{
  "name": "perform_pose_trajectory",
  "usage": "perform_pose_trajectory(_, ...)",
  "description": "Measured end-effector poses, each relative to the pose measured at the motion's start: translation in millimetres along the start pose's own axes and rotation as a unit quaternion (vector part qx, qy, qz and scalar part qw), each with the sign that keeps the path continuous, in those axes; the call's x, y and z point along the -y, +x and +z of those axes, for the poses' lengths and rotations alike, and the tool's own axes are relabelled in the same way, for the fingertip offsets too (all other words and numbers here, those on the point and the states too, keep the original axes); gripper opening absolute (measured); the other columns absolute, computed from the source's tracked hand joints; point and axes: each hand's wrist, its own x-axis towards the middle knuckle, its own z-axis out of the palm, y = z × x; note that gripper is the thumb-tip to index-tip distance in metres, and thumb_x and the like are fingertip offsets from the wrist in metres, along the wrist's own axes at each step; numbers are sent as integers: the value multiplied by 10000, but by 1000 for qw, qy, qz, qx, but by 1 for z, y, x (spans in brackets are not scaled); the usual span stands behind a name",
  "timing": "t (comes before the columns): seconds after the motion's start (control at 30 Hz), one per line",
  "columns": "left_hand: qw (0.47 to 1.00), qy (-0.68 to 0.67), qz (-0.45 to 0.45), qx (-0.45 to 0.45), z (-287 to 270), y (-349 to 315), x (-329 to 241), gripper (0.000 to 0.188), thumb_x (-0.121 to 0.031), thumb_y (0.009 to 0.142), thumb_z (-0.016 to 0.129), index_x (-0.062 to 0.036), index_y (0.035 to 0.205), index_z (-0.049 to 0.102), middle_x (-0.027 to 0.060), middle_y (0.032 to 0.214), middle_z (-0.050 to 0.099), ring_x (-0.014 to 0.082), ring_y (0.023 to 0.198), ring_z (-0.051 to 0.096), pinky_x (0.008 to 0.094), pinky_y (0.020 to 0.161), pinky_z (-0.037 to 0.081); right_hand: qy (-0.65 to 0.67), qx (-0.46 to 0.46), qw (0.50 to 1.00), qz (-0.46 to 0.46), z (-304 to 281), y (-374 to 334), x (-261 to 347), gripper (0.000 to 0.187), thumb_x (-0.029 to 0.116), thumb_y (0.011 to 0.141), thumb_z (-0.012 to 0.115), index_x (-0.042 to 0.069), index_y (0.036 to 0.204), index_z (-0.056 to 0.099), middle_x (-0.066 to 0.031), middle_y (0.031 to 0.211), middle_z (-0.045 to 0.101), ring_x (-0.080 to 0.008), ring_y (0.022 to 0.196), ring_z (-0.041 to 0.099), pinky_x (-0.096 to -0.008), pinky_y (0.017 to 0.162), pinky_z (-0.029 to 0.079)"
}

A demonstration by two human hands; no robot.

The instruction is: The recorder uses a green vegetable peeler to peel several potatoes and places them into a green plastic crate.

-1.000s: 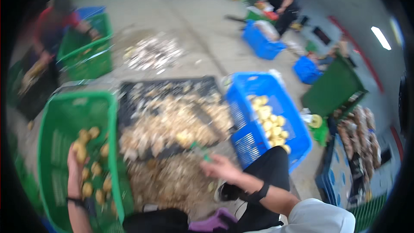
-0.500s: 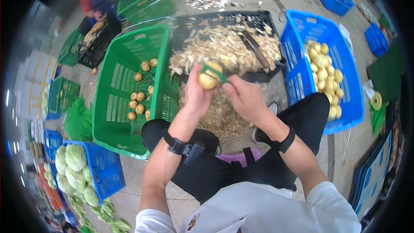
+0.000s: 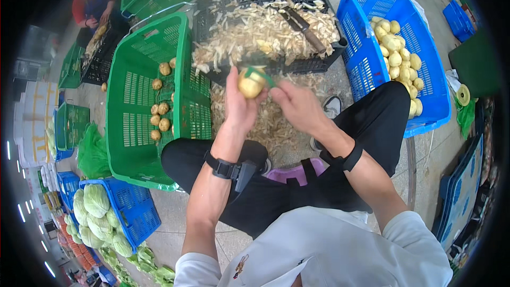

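A partly peeled potato point(image 3: 250, 87) sits in my left hand point(image 3: 240, 105), fingers wrapped round its left side and underside. My right hand point(image 3: 298, 105) grips a green peeler point(image 3: 261, 76), whose head lies across the top of the potato. Beyond my hands, peelings point(image 3: 265, 34) are heaped on an upturned black crate point(image 3: 204, 20), where a knife with a brown handle point(image 3: 313, 40) lies. On my left, a green crate point(image 3: 183, 53) holds several unpeeled potatoes point(image 3: 163, 108). To my right, peeled yellow potatoes point(image 3: 394, 59) fill part of a blue crate point(image 3: 439, 101).
More peelings point(image 3: 265, 137) cover the floor between my feet. A blue crate of cabbages point(image 3: 133, 210) stands at the lower left, beside a green net bag point(image 3: 94, 151). Another person point(image 3: 98, 0) sits at the far left by a black crate. A pink stool point(image 3: 284, 174) shows beneath me.
The view has shifted, so the crates and heap sit differently in the picture. A strip of peel now lifts at the top of the potato under the peeler. Both hands keep their grip.
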Motion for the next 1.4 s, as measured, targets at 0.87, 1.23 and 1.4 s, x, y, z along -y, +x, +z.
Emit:
perform_pose_trajectory(0.87,996,-75,-38,-29,-1,5,10,440,-458,1004,423,-64,1040,616,100,884,648,173,676,563,279,542,442,10,10,999,-48,4,1,-1,330,344,962,522,40,864,604,-222,726,620,-432,732,621,-514,632,463)
perform_pose_trajectory(1.23,989,-95,-88,-73,4,11,10,469,-513,974,458,-86,1089,618,62,852,631,181,644,526,266,519,404,-10,-7,1000,-21,1,10,-3,332,340,965,510,42,852,606,-235,762,634,-445,765,624,-517,650,477)
perform_pose_trajectory(1.4,983,-132,-101,75,2,7,17,452,-461,987,450,-49,1090,603,142,904,626,196,692,526,286,576,418,-49,-13,995,89,-6,43,-83,343,344,965,517,35,845,608,-229,763,638,-434,749,620,-496,632,468)
